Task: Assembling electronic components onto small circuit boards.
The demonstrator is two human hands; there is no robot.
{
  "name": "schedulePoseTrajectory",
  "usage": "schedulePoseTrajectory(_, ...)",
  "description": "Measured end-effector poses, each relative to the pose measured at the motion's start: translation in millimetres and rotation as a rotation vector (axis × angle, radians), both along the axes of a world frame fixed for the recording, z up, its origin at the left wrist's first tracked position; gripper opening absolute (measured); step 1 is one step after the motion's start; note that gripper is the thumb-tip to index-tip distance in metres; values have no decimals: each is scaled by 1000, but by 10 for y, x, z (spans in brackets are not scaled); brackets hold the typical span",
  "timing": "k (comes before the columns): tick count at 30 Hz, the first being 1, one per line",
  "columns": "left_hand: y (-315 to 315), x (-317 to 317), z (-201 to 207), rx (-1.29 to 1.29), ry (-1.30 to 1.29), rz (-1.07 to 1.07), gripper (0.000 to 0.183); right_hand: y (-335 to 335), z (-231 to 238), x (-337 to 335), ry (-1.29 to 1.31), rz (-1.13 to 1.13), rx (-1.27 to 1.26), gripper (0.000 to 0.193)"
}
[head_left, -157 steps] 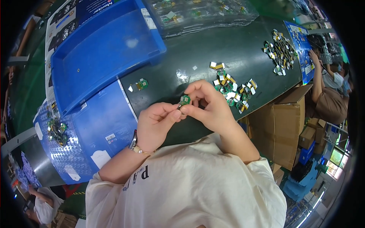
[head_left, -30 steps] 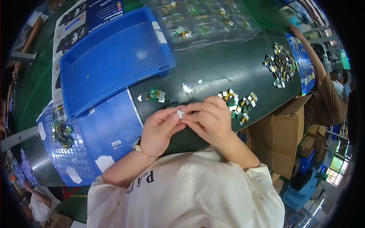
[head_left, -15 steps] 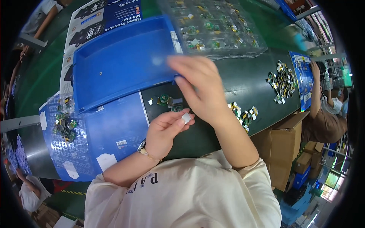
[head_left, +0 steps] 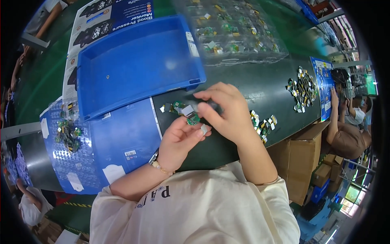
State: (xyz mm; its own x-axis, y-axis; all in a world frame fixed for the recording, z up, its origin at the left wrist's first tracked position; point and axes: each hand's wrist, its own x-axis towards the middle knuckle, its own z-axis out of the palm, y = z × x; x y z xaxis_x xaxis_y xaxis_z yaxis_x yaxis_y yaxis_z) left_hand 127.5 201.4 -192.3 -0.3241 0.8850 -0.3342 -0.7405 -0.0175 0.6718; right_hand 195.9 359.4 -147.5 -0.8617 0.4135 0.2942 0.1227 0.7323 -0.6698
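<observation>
Between the thumb and fingers of my left hand [head_left: 178, 140] is a small circuit board with a pale, square display face [head_left: 204, 129]. Just to its right, my right hand [head_left: 229, 112] hovers with thumb and index finger apart, and I see nothing held in it. A small heap of green circuit boards with grey-white displays [head_left: 187, 110] lies on the dark table beyond my left fingers. More of these boards [head_left: 264, 126] are partly hidden behind my right forearm. The blue plastic tray [head_left: 142, 95] stands beyond my hands, with a tiny ring-shaped bit inside.
A stack of clear blister trays [head_left: 243, 57] filled with boards stands at the far right of the tray. Another board pile [head_left: 301, 89] lies further right, near a co-worker's arm [head_left: 334, 110]. At left, bubble plastic with boards [head_left: 70, 136] rests on blue printed card. A cardboard box [head_left: 298, 162] stands at right.
My right hand has come back from the tray's near right corner toward my body and now sits close to my left hand. The left hand has shifted slightly, still holding the board.
</observation>
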Motion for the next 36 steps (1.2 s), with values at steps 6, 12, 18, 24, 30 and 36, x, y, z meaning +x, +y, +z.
schedulePoseTrajectory(6,3,38,-53,29,175,-94,35,-18,-98,108,46,121,-218,13)
schedulePoseTrajectory(12,21,24,-21,-102,28,-99,37,-129,42,310,17,154,-120,14)
schedulePoseTrajectory(18,2,-5,5,-67,-36,-186,33,-128,8,543,-29,97,-303,16)
schedulePoseTrajectory(24,27,14,10,-89,-29,-196,24,-103,-143,701,33,-5,-362,15)
schedulePoseTrajectory(30,13,24,-17,-52,-24,-101,16,-234,-311,745,60,-155,-906,11)
schedulePoseTrajectory(36,9,61,-26,21,117,-115,19,-145,-291,693,-93,2,-727,3)
